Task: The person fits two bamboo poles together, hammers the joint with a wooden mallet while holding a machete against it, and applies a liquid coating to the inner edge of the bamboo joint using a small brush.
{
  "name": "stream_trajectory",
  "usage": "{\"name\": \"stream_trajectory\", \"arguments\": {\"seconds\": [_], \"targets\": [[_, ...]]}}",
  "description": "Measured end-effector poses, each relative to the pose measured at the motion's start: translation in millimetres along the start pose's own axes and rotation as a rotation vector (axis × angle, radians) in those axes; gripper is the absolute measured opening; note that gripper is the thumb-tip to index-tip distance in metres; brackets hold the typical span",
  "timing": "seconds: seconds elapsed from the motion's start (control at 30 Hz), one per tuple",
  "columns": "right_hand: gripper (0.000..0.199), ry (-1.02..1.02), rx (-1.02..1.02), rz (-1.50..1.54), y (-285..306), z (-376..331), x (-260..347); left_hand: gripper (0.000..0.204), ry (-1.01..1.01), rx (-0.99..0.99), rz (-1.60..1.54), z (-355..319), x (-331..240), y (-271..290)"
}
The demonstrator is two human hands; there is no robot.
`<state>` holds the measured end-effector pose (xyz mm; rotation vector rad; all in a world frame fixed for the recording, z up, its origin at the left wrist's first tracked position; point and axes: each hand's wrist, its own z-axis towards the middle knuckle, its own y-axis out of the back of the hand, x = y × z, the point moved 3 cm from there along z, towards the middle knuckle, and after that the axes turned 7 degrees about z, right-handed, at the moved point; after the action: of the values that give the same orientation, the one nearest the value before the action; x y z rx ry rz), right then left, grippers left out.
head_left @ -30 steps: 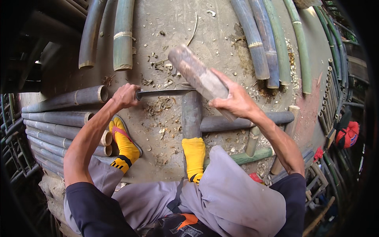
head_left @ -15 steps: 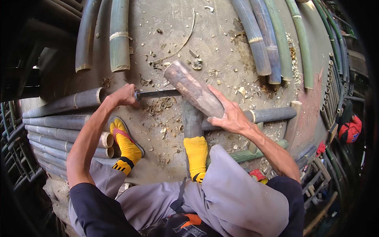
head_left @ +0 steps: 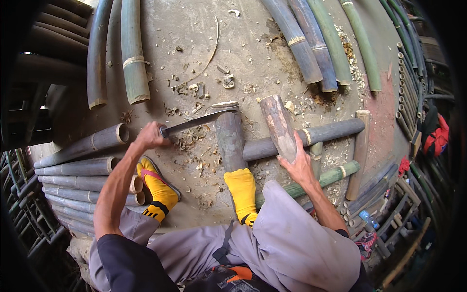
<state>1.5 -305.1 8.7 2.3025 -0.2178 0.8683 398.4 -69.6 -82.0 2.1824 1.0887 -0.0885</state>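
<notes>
My left hand [head_left: 152, 136] is closed around the handle of a long-bladed knife [head_left: 194, 121]. Its blade reaches right, to the far end of a dark bamboo pole [head_left: 230, 141]. Just beyond the blade there, a pale-faced bamboo piece [head_left: 224, 105] shows; whether it is still joined to the pole I cannot tell. My yellow-socked foot [head_left: 241, 187] rests on the pole's near part. In my right hand [head_left: 299, 165] is a thick, scuffed wooden club [head_left: 278, 121], gripped at its near end and tilted away from me, apart from the blade.
A bamboo crosspiece [head_left: 311, 138] runs right from the pole to an upright-looking post [head_left: 359, 151]. Stacked bamboo poles [head_left: 78, 168] lie on the left, and longer ones [head_left: 134, 63] at the far side. Chips litter the concrete floor [head_left: 189, 29]. A red bag [head_left: 435, 136] sits far right.
The club has swung right, away from over the knife's blade, and now points more away from me. The blade's tip and the pole's far end have come into sight.
</notes>
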Motion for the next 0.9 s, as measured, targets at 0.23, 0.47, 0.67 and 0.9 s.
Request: {"name": "stream_trajectory", "arguments": {"seconds": [0.23, 0.47, 0.67, 0.9], "targets": [[0.085, 0.011, -0.018, -0.013, -7.9, 18.6, -5.9, 0.047, 0.066, -0.190, 0.052, -1.6, 10.7, -3.2], [0.086, -0.119, -0.006, -0.031, 7.2, 38.0, -10.9, 0.022, 0.002, -0.548, 0.277, -33.6, -24.2, 10.4], [0.089, 0.044, -0.212, 0.006, 4.7, 26.1, -17.8, 0.030, -0.383, -0.648, 0.351, -56.9, -34.3, -10.5], [0.071, -0.020, -0.183, 0.029, 1.8, -5.2, -4.5, 0.023, -0.357, -0.518, 0.355, -57.6, -22.4, -33.5]]}}
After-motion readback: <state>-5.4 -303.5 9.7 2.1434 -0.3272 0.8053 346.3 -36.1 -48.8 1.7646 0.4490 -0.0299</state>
